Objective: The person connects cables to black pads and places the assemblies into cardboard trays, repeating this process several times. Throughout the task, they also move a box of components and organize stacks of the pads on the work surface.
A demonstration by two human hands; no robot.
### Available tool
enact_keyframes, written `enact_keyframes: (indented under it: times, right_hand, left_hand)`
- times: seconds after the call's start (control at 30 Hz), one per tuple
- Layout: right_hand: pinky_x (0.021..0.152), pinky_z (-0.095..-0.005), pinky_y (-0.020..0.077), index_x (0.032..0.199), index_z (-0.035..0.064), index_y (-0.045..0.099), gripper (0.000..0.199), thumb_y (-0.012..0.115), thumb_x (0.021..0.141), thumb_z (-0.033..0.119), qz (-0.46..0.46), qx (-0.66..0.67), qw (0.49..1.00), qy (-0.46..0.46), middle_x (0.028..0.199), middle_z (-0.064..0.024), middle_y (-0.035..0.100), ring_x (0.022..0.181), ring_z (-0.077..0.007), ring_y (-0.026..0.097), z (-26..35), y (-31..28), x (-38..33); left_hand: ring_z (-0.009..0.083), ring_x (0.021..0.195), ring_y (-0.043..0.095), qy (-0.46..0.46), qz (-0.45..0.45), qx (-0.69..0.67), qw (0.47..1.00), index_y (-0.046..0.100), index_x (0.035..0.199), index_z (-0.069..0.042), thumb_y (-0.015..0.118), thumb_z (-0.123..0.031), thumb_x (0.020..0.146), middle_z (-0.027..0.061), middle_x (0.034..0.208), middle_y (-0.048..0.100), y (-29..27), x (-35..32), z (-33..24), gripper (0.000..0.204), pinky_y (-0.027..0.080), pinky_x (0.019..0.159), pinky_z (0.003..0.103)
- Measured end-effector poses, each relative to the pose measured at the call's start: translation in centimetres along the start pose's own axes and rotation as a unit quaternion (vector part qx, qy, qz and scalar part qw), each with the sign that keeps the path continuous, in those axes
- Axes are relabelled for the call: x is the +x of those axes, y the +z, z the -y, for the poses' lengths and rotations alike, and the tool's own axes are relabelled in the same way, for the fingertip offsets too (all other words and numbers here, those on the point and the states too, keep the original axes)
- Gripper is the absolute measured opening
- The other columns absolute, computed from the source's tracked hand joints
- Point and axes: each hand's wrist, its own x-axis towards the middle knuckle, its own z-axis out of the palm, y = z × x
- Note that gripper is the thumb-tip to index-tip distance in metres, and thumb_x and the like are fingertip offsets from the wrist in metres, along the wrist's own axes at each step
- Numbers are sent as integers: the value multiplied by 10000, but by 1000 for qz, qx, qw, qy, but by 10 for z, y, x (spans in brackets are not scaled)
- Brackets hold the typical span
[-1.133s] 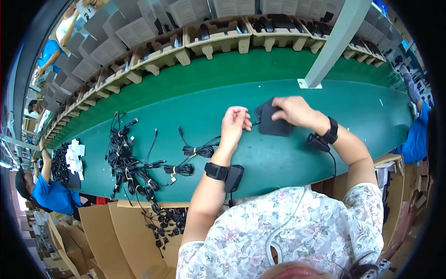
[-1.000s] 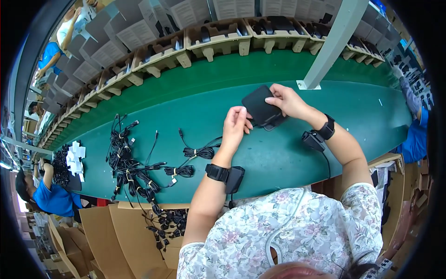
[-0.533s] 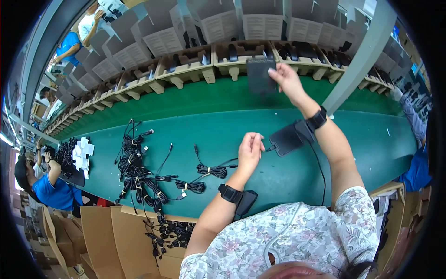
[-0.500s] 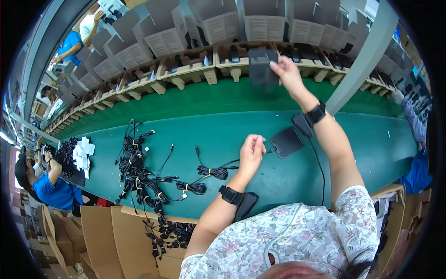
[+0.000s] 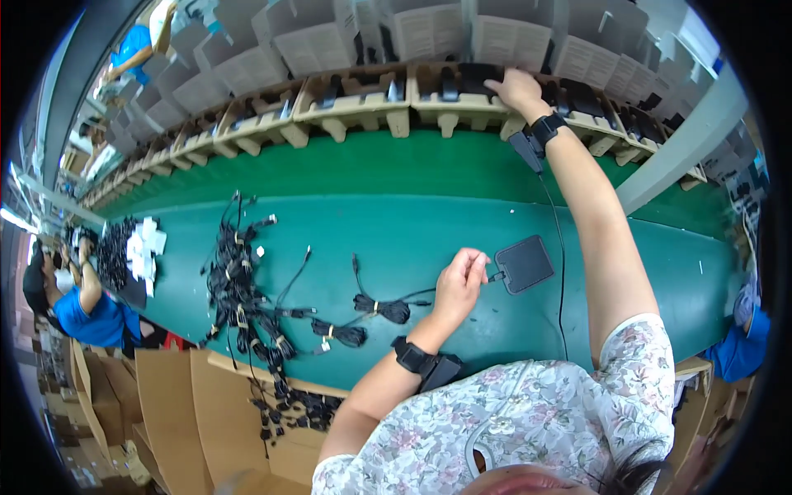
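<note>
At the far row of trays, my right hand grips a flat black box-shaped device that sits in a cardboard tray; its thumb shows on the device, the other fingers are partly hidden. Over the green table my left hand is closed in a pinch on a thin black cable. The cable's short end reaches a black square pad lying just right of the hand. Beside the left hand lie tied black cable bundles, with a larger heap of cables farther left.
Moulded cardboard trays with upright grey printed cards run along the far side. A grey metal post rises at right. An open cardboard box with cables stands at near left. Co-workers in blue are at the left.
My right hand has carried the black device away from me into the tray. My left hand has shifted slightly right, still by the square pad. The view has turned a little.
</note>
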Motion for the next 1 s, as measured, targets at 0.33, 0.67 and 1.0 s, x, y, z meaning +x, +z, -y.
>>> enact_keyframes:
  times: [0.33,0.67,1.0]
  right_hand:
    - [621,-399,483,798,65,601,348,627,764,410,300,117,796,-512,780,-118,592,753,-322,595,171,-30,-179]
    - [616,-368,461,958,11,515,301,655,799,225,506,274,659,-484,754,-97,539,675,-254,540,157,-31,-239]
    - [613,-250,442,1058,32,559,249,601,851,164,433,566,691,-122,810,-10,551,693,-98,499,124,-70,-218]
  left_hand:
    - [260,756,606,236,56,302,922,552,906,-49,543,-125,857,112,844,613,3,-3,-2,91,484,667,371]
    - [273,942,578,148,106,122,976,589,1053,-74,559,-144,839,124,1012,609,28,-7,23,228,454,816,364]
    - [218,770,579,188,30,-104,976,495,1112,-69,543,-218,886,61,890,592,23,31,11,275,463,659,322]
